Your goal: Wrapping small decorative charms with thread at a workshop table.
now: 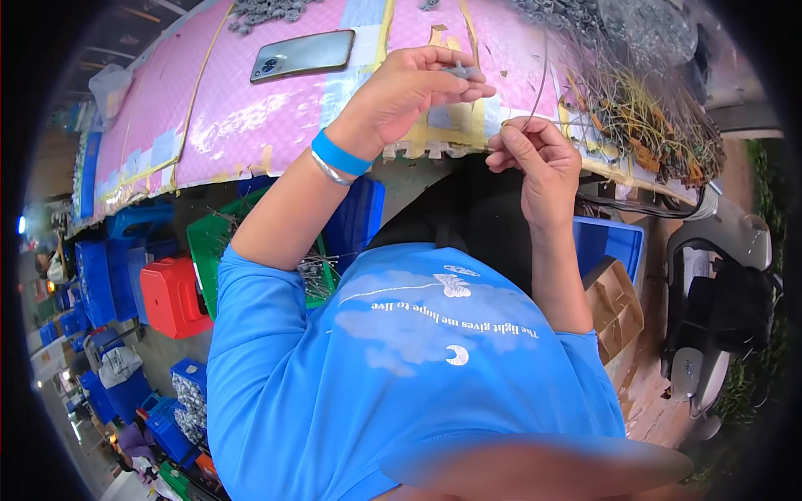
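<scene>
My left hand [418,88], with a blue band and a silver bangle at its wrist, is raised over the table's near edge. Its thumb and fingers are closed on a small grey plastic piece [461,72]. A little to the right and nearer to me, my right hand [535,154] pinches a thin dark wire [543,79], which rises from the fingertips toward the far side. The hands are apart. Beyond the right hand lies a large tangled bundle of thin wires [643,117] with yellow and orange ends, spilling over the table's right edge.
The table [234,117] has a pink padded cover with yellow tape. On it lie a phone [302,55] and heaps of grey pieces [271,10]. Below stand a green crate [205,263], a red stool [174,296], a blue bin [614,242] and a cardboard box [614,305]. A scooter [718,275] is parked at right.
</scene>
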`<state>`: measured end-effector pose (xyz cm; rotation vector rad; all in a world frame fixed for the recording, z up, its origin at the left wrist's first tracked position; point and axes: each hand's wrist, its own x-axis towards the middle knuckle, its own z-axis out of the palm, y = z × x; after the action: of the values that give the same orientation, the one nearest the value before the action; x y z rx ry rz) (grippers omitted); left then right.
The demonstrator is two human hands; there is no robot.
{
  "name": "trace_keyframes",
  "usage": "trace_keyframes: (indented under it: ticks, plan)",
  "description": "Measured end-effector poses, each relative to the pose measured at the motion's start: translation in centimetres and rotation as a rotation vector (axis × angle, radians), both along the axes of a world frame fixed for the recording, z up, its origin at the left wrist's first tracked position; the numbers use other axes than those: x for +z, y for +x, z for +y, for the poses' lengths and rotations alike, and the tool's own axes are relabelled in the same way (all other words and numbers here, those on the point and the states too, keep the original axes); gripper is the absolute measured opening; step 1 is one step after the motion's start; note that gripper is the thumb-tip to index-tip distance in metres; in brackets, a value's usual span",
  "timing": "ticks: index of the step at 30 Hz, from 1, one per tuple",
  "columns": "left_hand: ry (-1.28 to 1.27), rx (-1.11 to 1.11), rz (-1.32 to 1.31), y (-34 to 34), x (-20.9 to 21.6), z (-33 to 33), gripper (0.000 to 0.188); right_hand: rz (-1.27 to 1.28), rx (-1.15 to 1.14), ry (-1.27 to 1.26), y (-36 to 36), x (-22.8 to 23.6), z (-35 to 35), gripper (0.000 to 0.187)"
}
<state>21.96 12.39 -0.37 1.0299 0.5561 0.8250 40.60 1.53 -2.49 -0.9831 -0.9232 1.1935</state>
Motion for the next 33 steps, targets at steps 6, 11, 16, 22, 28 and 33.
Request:
trace_keyframes:
  ticks: [6, 11, 16, 22, 28, 33]
  plan:
    - [0.031, -0.052, -0.029, -1.0, 0.1, -2.0, 0.032, -0.077, 0.01, 0.003, 0.0, 0.2, -1.3, 0.013]
    - [-0.041, 0.03, -0.063, -1.2, -0.7, -4.1, 0.028, -0.132, 0.035, -0.006, -0.4, 0.6, -1.7, 0.013]
    - [-0.041, 0.042, -0.01, -1.6, -1.2, -5.2, 0.03, -0.15, 0.065, -0.006, -0.7, 0.7, -1.9, 0.012]
    - [-0.049, 0.068, 0.057, -2.4, -0.9, -5.5, 0.031, -0.19, 0.102, -0.019, -1.3, 0.8, -2.0, 0.011]
    - [0.104, 0.129, 0.155, -1.7, 0.0, -6.1, 0.036, -0.271, 0.113, -0.021, -1.9, 1.0, -1.5, 0.011]
    - [0.221, 0.198, 0.176, -1.2, 0.0, -6.8, 0.038, -0.271, 0.132, -0.036, -2.4, 1.1, -1.1, 0.012]
